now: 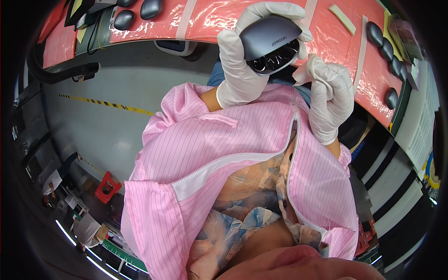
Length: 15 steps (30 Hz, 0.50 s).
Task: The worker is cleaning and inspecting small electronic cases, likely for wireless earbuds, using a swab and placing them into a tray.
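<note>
My left hand (238, 60), in a white glove, grips a dark blue-grey earbud charging case (270, 35) above the near edge of the table. Fingers wrap over its top and sides, and its glossy black face (275, 58) points down toward me. Just right of the case is my right hand (329, 93), also gloved in white. Its fingers are bent and pressed together around a whitish tip (302, 74); whether that is a bit of cloth or loose glove, I cannot tell. A small gap separates this hand from the case.
A shiny red mat (210, 18) with pale strips covers the table. Similar cases (151, 8) lie at the far left, and several more (386, 49) line the right side. A cream-coloured strip (342, 19) lies near them. A black curved bar (60, 72) juts out at left.
</note>
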### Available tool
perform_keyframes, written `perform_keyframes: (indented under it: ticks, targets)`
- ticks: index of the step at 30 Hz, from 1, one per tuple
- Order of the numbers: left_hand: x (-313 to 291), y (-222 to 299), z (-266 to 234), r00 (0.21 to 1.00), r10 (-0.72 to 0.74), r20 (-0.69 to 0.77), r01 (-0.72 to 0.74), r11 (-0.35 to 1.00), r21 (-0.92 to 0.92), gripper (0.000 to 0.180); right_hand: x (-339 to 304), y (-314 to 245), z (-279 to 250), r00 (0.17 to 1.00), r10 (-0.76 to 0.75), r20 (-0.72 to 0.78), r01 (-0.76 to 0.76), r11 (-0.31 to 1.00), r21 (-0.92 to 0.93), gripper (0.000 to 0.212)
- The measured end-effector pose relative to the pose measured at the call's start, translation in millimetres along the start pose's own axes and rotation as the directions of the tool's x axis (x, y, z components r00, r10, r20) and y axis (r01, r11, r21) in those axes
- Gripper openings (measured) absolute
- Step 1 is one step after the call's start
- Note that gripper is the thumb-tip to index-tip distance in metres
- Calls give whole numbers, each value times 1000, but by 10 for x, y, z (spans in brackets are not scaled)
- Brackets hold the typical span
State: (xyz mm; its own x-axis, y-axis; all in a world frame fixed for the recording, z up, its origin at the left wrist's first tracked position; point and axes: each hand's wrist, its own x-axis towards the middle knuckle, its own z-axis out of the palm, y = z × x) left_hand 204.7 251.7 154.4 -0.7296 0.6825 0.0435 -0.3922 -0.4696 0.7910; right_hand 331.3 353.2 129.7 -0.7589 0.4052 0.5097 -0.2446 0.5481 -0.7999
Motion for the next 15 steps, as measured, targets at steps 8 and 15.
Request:
perform_keyframes:
  ticks: [8,15]
  targets:
    - [-8,-81,-154,982,-20,186,2,995,98,77,215,-123,107,971,-218,101,239,914,-327,32]
    - [51,-162,-205,956,9,294,47,982,-183,77,167,77,-130,981,-187,-59,143,888,-438,27]
